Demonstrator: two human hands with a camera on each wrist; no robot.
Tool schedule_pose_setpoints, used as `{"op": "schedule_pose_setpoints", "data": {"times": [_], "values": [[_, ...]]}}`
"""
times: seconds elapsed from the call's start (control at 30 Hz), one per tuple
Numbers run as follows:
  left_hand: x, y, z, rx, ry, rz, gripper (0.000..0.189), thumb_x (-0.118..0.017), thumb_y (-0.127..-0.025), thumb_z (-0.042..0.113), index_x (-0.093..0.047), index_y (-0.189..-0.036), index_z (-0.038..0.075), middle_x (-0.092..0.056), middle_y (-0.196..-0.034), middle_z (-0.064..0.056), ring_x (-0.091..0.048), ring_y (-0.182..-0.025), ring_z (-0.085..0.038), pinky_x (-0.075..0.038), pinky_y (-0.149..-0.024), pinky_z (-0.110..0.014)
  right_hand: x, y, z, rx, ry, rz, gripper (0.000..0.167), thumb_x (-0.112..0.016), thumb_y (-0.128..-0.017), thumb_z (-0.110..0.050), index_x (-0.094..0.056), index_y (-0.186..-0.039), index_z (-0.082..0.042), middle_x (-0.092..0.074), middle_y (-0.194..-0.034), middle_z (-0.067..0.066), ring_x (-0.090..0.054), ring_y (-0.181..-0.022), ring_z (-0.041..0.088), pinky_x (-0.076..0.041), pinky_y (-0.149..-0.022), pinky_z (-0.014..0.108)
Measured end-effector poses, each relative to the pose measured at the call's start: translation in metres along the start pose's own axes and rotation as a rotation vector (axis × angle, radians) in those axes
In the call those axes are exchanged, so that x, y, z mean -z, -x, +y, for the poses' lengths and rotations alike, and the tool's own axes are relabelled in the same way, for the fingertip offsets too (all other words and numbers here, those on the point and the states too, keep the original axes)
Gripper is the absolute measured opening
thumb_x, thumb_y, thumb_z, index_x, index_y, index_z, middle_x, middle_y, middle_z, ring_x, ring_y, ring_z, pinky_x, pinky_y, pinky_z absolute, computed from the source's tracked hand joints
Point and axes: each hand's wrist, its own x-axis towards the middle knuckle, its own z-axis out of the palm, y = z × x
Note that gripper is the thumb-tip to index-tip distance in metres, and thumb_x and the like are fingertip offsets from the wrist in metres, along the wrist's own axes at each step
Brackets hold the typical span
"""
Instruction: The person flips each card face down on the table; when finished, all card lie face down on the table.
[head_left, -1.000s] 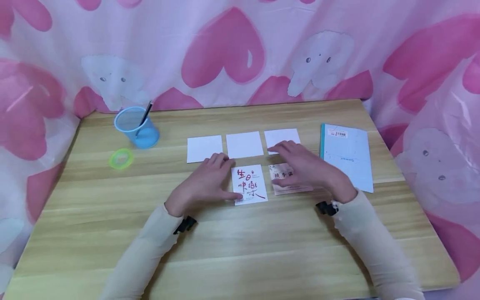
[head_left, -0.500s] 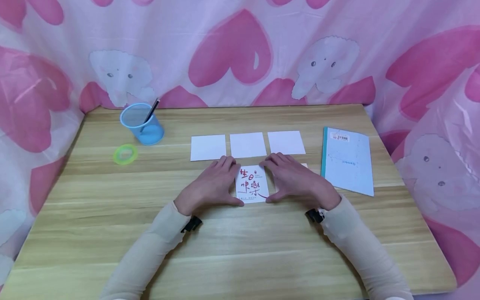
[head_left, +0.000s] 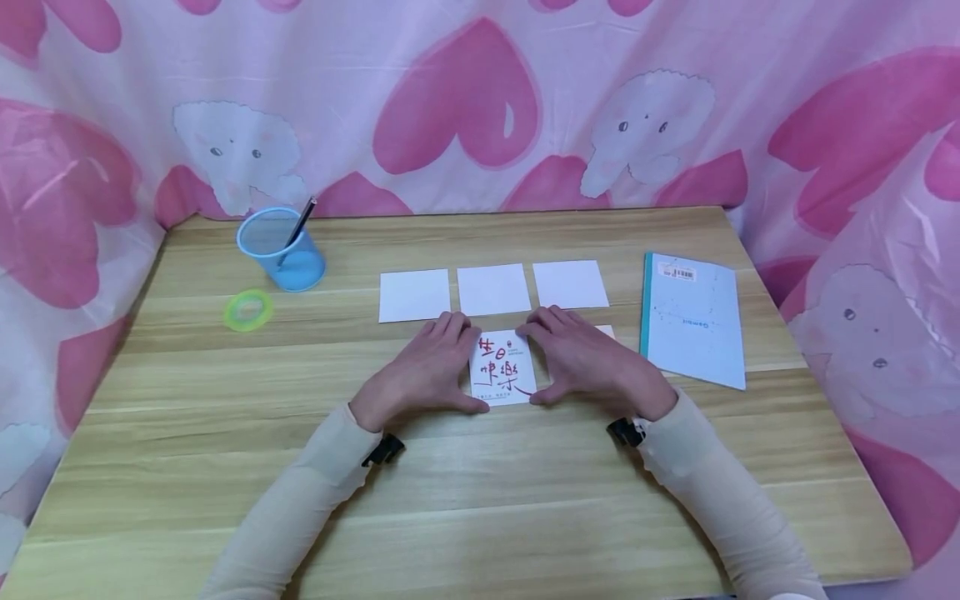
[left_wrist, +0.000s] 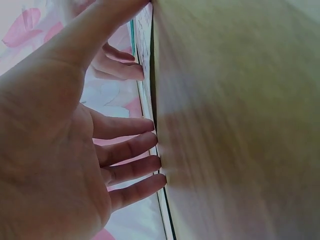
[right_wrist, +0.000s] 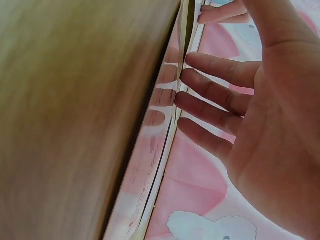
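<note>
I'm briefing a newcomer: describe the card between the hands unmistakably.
On the light wooden table, nearer the person than three blank white cards, find the bare left hand and right hand. Between them lies a white rectangular card with large red characters, unlike those blanks.

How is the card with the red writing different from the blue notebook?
The card is white with red characters, while the notebook is light blue with a teal strip along one edge. The card is clearly smaller than the notebook. The card sits between the left hand and the right hand; the notebook lies beyond the right hand. Both lie on the table.
</note>
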Motion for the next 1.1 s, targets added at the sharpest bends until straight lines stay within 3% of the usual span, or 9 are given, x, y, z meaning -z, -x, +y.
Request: {"op": "schedule_pose_setpoints", "data": {"times": [0.17, 1.1], "values": [[-0.0003, -0.0008, 0.0002, -0.004, 0.004, -0.003, 0.108, -0.074, -0.064, 0.075, -0.046, -0.138, 0.000, -0.041, -0.124, -0.008, -0.034, -0.110, -0.022, -0.034, -0.098, -0.039, 0.0001, 0.0000, 0.0003, 0.008, -0.004, 0.000, 0.109, -0.080, -0.065, -0.066, -0.041, -0.146, -0.005, -0.039, -0.138, 0.006, -0.035, -0.123, 0.021, -0.027, -0.111, 0.044], [-0.0085, -0.0095, 0.0042, 0.000, 0.025, 0.054, 0.105, -0.071, -0.063, 0.077, -0.050, -0.135, 0.004, -0.042, -0.124, -0.008, -0.035, -0.111, -0.022, -0.034, -0.095, -0.039, 0.0021, -0.0036, -0.0025, 0.051, 0.025, 0.065, 0.090, -0.079, -0.068, -0.062, -0.056, -0.135, -0.007, -0.049, -0.123, 0.002, -0.044, -0.110, 0.019, -0.036, -0.104, 0.043]]}}
